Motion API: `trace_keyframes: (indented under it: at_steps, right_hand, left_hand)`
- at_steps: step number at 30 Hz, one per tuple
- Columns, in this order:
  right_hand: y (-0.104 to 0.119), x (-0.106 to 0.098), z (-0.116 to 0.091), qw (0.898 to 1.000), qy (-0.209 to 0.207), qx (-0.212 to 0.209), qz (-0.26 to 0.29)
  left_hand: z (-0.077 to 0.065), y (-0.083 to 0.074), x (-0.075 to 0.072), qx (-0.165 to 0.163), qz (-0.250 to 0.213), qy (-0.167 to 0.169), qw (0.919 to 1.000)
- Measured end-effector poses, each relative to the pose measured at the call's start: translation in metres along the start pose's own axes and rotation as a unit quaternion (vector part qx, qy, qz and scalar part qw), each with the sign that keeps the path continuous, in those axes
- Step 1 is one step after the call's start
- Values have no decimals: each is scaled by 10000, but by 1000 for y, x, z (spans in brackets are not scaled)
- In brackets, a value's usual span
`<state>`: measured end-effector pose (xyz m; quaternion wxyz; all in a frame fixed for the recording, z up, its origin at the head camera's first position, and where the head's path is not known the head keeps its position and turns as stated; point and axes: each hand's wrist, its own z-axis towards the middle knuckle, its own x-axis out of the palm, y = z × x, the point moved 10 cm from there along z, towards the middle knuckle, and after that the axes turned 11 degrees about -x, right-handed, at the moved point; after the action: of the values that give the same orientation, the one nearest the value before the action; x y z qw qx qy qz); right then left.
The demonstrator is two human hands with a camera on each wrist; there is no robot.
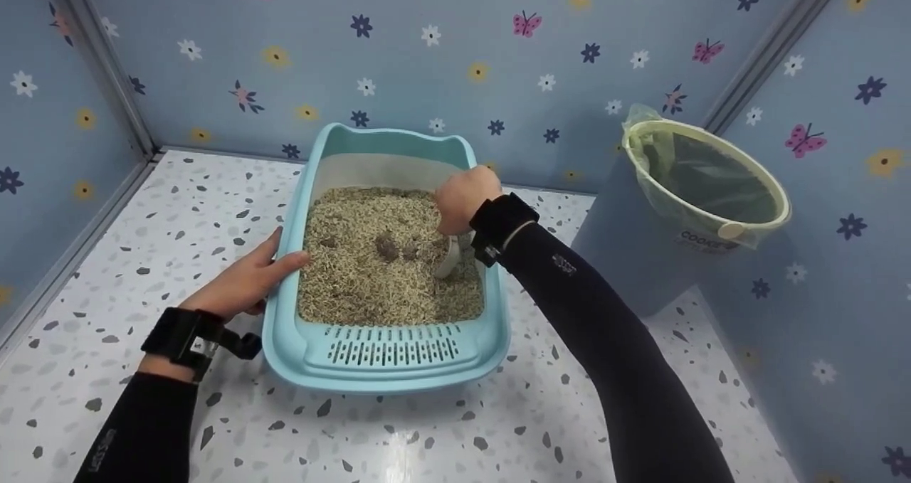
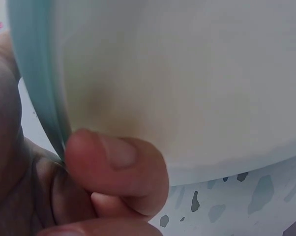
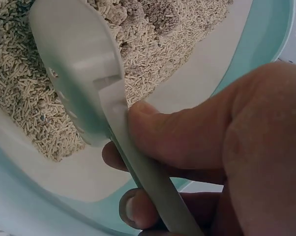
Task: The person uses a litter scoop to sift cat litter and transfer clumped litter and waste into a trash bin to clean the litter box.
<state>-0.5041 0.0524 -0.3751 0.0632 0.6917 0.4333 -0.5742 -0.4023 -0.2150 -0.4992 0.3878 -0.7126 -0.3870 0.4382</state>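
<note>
A light-blue litter box (image 1: 398,378) stands on the speckled floor, filled with pale pellet litter (image 1: 370,291). My left hand (image 1: 238,280) grips its left rim, thumb over the top and fingers curled beneath the lip, as the left wrist view shows. In my right hand (image 1: 468,193) is the handle of a light-grey slotted litter scoop (image 3: 79,54), held between thumb and fingers. The scoop's head is down at the litter near the box's right wall. Dark clumps (image 1: 386,247) lie on the litter to the left of the scoop.
To the right stands a bin (image 1: 712,220) with a cream rim and a thin greenish liner bag folded over it. Flower-patterned walls (image 1: 427,63) enclose the floor (image 1: 235,426) at the back and both sides. The box's front edge has a perforated ledge (image 1: 391,348).
</note>
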Motion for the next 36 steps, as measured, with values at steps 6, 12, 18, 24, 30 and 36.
trace_keyframes:
  at_steps: [6,12,18,24,30,36]
  right_hand:
    - [2,2,1,9985,-133,-44,524]
    - [2,4,7,9970,-231,-8,740]
    - [3,13,18,9948,-173,9,1005]
    - [11,19,25,9877,-415,-171,1499]
    - [21,20,25,9751,-793,-471,2018]
    - [35,27,31,9500,-880,-723,2908]
  left_hand:
    - [-2,-1,1,36,-79,55,9999]
    - [-2,-3,2,128,-221,151,9996]
    - [-1,-2,0,119,-189,147,9996]
    - [0,2,0,31,-150,91,9998]
    - [0,2,0,30,-146,46,9999]
    - [0,0,1,74,-191,71,9998]
